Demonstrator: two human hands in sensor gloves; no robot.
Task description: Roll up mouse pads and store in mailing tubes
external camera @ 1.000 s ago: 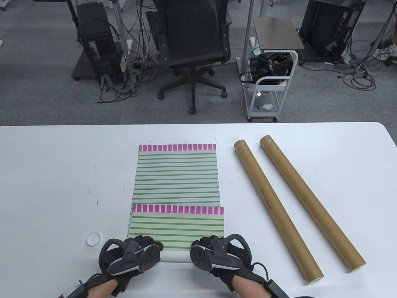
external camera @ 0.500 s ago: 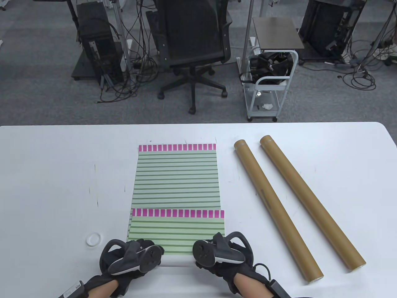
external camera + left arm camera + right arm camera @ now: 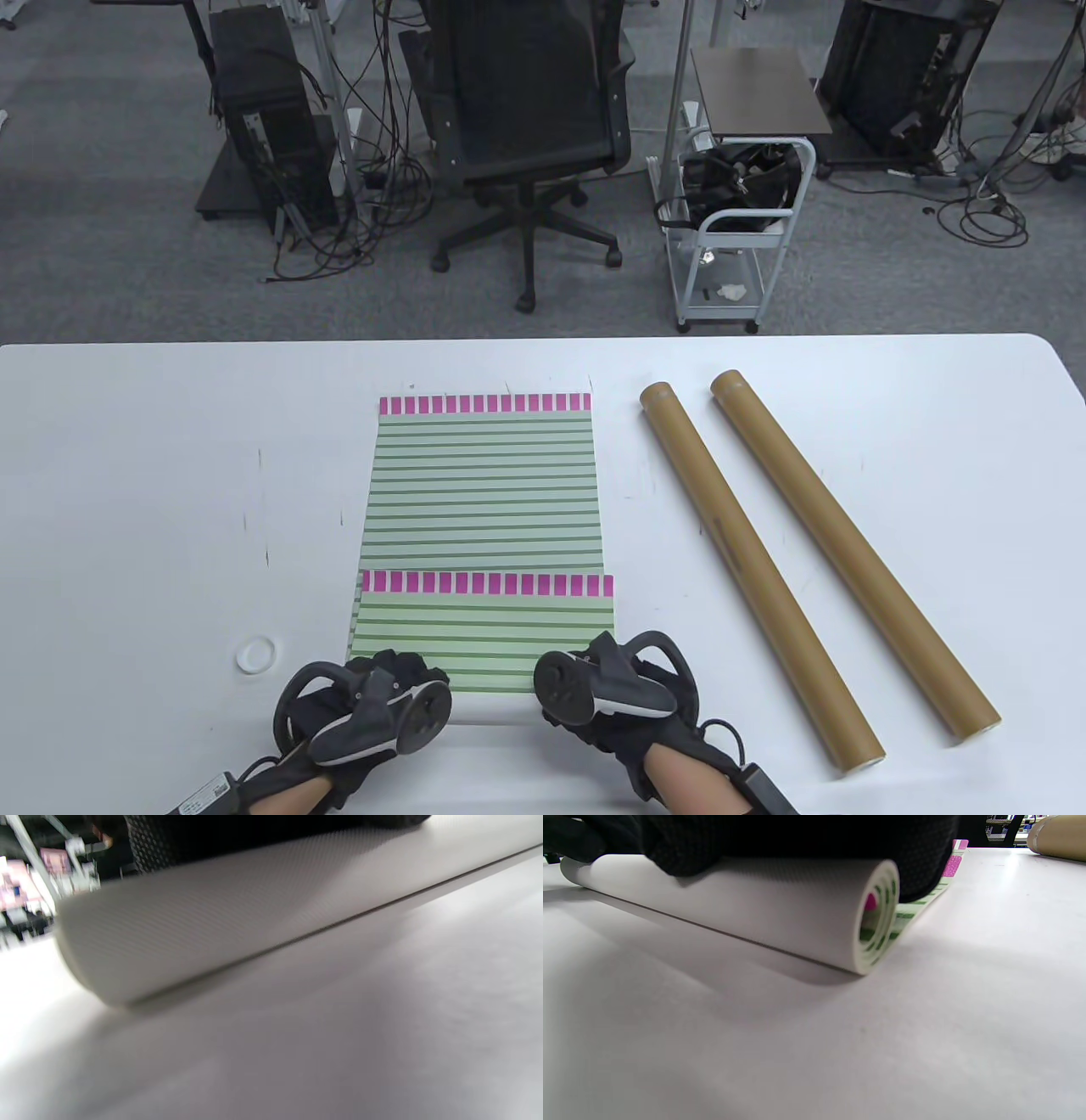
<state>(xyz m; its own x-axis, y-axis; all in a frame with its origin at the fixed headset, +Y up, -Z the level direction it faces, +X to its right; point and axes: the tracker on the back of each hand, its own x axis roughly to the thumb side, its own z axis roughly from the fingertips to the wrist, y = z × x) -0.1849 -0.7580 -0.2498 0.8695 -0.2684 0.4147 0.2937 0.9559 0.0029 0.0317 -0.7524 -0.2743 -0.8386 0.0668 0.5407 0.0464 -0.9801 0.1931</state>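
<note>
Both gloved hands, left [image 3: 365, 709] and right [image 3: 607, 692], press the half-rolled green-striped foam mouse pad [image 3: 484, 632], its roll axis crosswise, unrolled length stretching away.

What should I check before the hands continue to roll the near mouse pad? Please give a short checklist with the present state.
1. Both hands on the roll: left hand and right hand rest on the rolled part: ok.
2. Roll lies on the table: ok.
3. Roll tightness: hollow core at the right end; left end blurred: cannot tell.
4. Path ahead: the near mouse pad overlaps the far mouse pad: not ok.
5. Mailing tubes within view, right: ok.
</note>
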